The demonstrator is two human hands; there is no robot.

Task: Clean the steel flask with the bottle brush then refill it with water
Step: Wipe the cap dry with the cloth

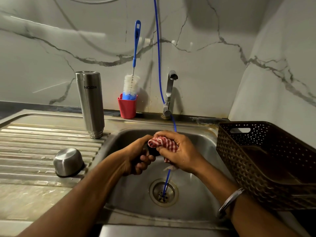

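Right now I am working over the sink basin (196,151), both hands busy. I am closing my left hand (136,159) around a small dark part, mostly hidden in my fist, which I take to be the flask's inner stopper, though I cannot tell for sure. I am bunching a red checked cloth (162,144) in my right hand (179,154) and pressing it against that dark piece.

What the next move is turning on, as I am judging it: the steel flask (90,103) is lying up and to the left of my grip, well apart from it, on the ribbed drainboard (34,142). My left hand is the nearer one. The flask is standing upside down, mouth on the drainboard, its long axis upright, tilting slightly in this wide view. It is looking plain brushed steel, with its lettering inverted. Its steel cap (68,161) is sitting separately, nearer my left forearm.

Behind, the bottle brush (131,82) is standing bristles-down in a red cup (127,108), just right of the flask, beside the tap (169,93).
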